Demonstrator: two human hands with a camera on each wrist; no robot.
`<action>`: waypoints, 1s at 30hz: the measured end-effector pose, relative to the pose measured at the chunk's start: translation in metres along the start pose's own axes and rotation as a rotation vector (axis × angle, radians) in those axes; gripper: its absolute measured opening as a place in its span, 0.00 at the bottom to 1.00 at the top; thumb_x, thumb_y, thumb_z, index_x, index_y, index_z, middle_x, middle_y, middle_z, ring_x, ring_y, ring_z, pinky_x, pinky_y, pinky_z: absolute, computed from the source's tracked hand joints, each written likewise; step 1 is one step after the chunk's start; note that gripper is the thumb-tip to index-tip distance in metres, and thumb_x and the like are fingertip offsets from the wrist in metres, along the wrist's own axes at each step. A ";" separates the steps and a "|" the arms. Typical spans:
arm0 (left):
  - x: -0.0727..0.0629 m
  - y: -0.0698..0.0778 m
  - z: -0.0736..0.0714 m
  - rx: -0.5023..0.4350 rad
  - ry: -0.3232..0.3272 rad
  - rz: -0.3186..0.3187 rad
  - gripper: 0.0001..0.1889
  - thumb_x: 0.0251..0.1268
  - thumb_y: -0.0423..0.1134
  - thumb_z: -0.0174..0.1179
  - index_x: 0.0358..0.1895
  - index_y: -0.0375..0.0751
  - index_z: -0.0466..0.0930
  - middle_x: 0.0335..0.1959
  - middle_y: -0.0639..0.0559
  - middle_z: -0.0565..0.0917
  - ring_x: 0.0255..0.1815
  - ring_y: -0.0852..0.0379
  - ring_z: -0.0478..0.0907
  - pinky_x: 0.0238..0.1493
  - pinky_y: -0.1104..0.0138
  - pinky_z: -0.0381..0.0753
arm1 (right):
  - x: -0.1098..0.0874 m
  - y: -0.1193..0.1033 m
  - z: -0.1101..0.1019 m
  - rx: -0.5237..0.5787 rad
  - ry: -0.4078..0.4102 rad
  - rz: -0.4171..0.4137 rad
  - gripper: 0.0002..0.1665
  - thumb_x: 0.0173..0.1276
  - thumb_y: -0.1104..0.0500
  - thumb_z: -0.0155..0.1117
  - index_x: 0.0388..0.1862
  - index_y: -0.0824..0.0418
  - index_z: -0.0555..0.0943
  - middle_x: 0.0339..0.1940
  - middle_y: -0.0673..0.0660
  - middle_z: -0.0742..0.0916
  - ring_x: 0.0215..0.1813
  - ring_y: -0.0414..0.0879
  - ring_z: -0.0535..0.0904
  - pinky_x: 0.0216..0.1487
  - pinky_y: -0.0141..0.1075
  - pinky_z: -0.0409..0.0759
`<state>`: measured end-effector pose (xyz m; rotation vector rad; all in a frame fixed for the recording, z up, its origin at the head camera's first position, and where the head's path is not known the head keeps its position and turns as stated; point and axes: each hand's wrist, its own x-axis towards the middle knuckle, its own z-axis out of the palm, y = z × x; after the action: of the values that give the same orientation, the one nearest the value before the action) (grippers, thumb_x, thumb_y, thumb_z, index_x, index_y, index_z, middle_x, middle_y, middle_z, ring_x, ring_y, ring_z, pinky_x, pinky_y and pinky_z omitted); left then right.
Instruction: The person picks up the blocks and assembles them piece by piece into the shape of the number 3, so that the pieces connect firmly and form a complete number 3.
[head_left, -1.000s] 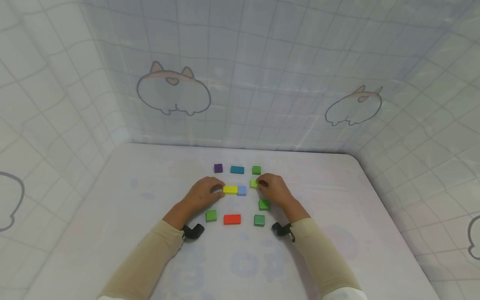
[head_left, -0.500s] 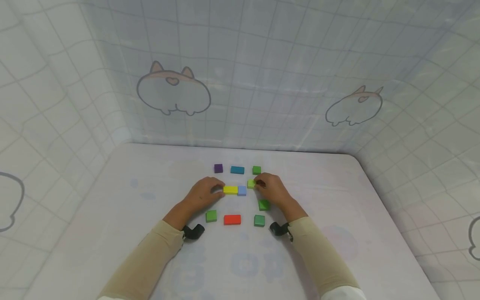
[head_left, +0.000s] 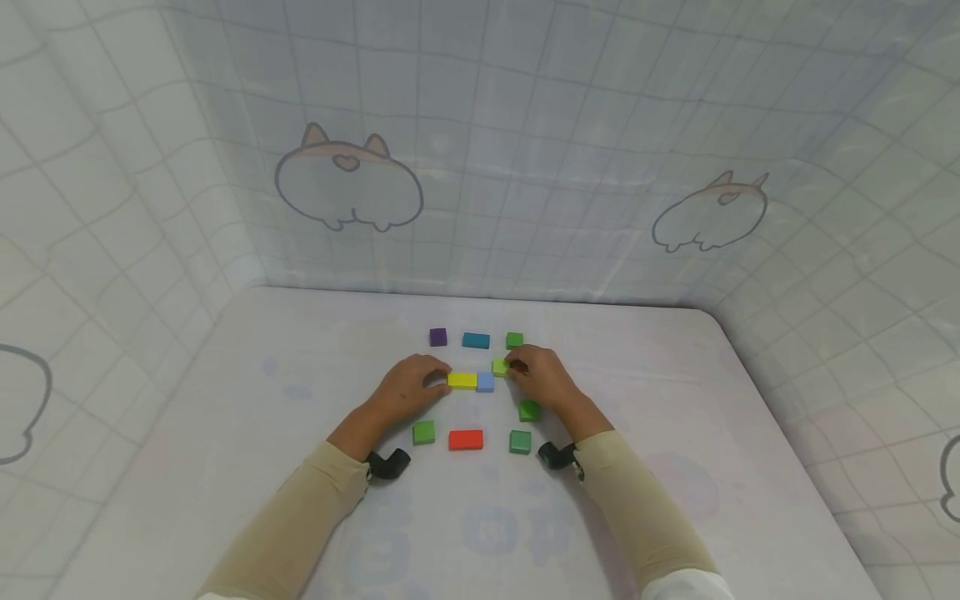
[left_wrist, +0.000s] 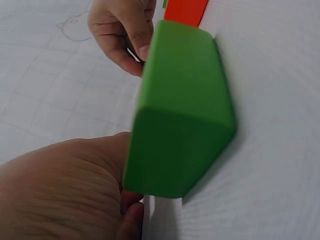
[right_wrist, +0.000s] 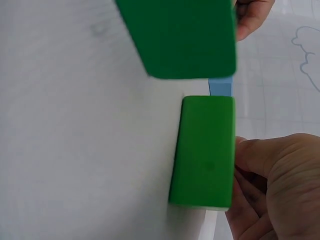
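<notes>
My left hand [head_left: 405, 390] pinches the left end of a yellow block [head_left: 462, 381] lying on the table. Against that block's right end sits a light blue block [head_left: 485, 382]. My right hand [head_left: 546, 379] pinches a lime green block [head_left: 498, 367] by its right side, close to the upper right corner of the light blue one. Below the right hand lies a green block [head_left: 529, 410]. In the left wrist view, a large green block [left_wrist: 185, 90] hides the left fingertips. Another green block [right_wrist: 205, 150] stands before the right fingers in the right wrist view.
A purple block [head_left: 438, 337], a blue block [head_left: 476, 340] and a small green block [head_left: 514, 340] form the far row. Nearer lie a red block [head_left: 466, 439], a light green block [head_left: 423, 432] and a teal green block [head_left: 520, 442]. Grid-patterned curtains [head_left: 480, 233] surround the table.
My right hand has slid the lime green block leftward, closer to the light blue block. The left hand has stayed on the yellow block.
</notes>
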<state>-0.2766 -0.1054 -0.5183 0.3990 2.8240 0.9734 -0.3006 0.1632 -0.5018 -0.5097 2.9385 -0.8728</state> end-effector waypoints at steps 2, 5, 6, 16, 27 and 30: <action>0.000 -0.001 0.001 0.002 0.000 0.006 0.20 0.64 0.47 0.68 0.58 0.52 0.81 0.59 0.55 0.81 0.63 0.52 0.74 0.66 0.52 0.74 | 0.000 0.000 0.000 0.000 -0.002 -0.001 0.13 0.66 0.63 0.70 0.50 0.57 0.85 0.47 0.51 0.87 0.47 0.43 0.81 0.53 0.39 0.83; 0.001 -0.001 0.001 0.005 0.002 0.014 0.20 0.64 0.47 0.68 0.58 0.52 0.81 0.58 0.56 0.81 0.61 0.53 0.75 0.66 0.53 0.75 | 0.002 0.000 0.001 -0.006 -0.005 0.008 0.13 0.66 0.62 0.70 0.50 0.57 0.85 0.47 0.51 0.87 0.48 0.42 0.82 0.53 0.38 0.83; 0.001 -0.001 0.001 0.007 0.003 0.015 0.20 0.64 0.47 0.68 0.58 0.52 0.81 0.58 0.56 0.82 0.61 0.53 0.75 0.66 0.53 0.75 | 0.002 0.000 0.001 -0.007 -0.006 0.011 0.14 0.66 0.62 0.70 0.50 0.57 0.85 0.47 0.50 0.87 0.48 0.42 0.82 0.54 0.38 0.83; 0.003 -0.001 0.002 0.016 0.009 0.021 0.19 0.64 0.47 0.68 0.58 0.53 0.81 0.58 0.56 0.81 0.62 0.53 0.74 0.66 0.53 0.75 | 0.004 -0.001 0.001 -0.011 -0.021 0.024 0.14 0.67 0.61 0.69 0.52 0.56 0.85 0.48 0.50 0.86 0.48 0.42 0.81 0.54 0.39 0.83; 0.002 0.000 0.000 0.009 0.006 0.010 0.19 0.63 0.46 0.68 0.58 0.53 0.82 0.58 0.56 0.82 0.61 0.52 0.75 0.66 0.53 0.75 | 0.006 -0.005 0.000 -0.003 -0.041 0.017 0.13 0.68 0.62 0.68 0.51 0.56 0.85 0.46 0.50 0.86 0.47 0.42 0.80 0.54 0.39 0.83; 0.001 0.000 -0.001 0.007 0.008 0.008 0.20 0.63 0.46 0.68 0.58 0.53 0.82 0.58 0.56 0.82 0.62 0.53 0.75 0.66 0.53 0.75 | 0.006 -0.006 0.001 -0.004 -0.040 0.014 0.13 0.68 0.62 0.68 0.51 0.56 0.85 0.46 0.50 0.86 0.47 0.42 0.80 0.54 0.39 0.83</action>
<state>-0.2778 -0.1056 -0.5180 0.4090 2.8356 0.9689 -0.3044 0.1562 -0.4986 -0.4998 2.9051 -0.8447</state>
